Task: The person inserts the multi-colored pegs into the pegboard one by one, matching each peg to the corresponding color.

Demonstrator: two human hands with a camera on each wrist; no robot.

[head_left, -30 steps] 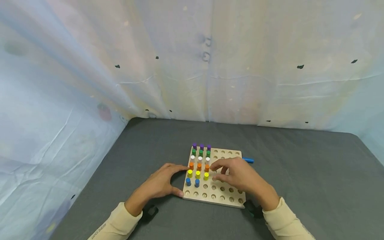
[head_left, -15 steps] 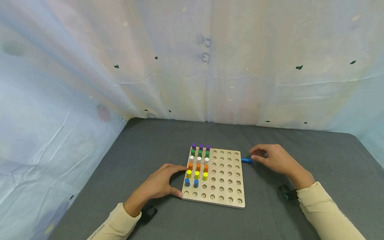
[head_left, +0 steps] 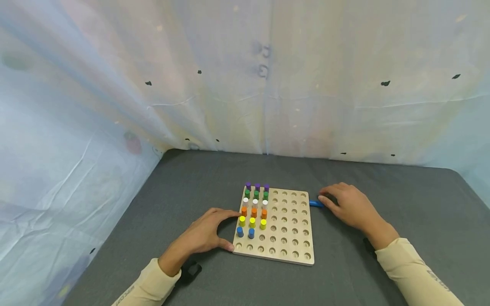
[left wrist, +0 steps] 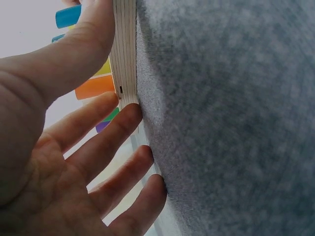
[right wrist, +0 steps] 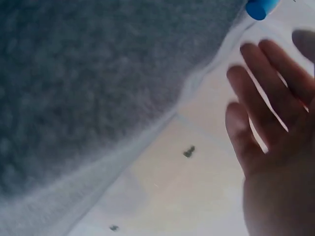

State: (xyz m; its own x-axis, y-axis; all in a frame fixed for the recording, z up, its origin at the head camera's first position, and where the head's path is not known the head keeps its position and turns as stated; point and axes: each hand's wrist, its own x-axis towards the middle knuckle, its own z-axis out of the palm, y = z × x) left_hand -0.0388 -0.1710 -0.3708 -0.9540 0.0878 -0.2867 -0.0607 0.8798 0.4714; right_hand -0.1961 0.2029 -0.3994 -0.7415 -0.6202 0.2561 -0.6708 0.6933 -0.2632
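A pale wooden pegboard (head_left: 289,225) with rows of round holes lies on the table. Purple, green, white, orange and yellow pegs (head_left: 263,224) stand three to a row in its left columns. Two blue pegs (head_left: 251,233) stand in the row nearer me. My left hand (head_left: 204,231) rests at the board's left side, thumb at the near corner, fingertips (left wrist: 133,112) along the edge. A blue cylindrical piece (head_left: 315,203) lies just right of the board. My right hand (head_left: 348,206) is beside it, fingers extended; in the right wrist view the piece's end (right wrist: 257,10) shows beyond the fingertips.
A dark grey cloth (head_left: 191,178) covers the table. A pale printed curtain (head_left: 306,85) hangs behind it and along the left side. A small black device (head_left: 190,271) sits under the left wrist.
My right hand has moved from over the board's middle to the right, then slightly closer to the blue cylindrical piece. My left hand and the pegs have stayed in place.
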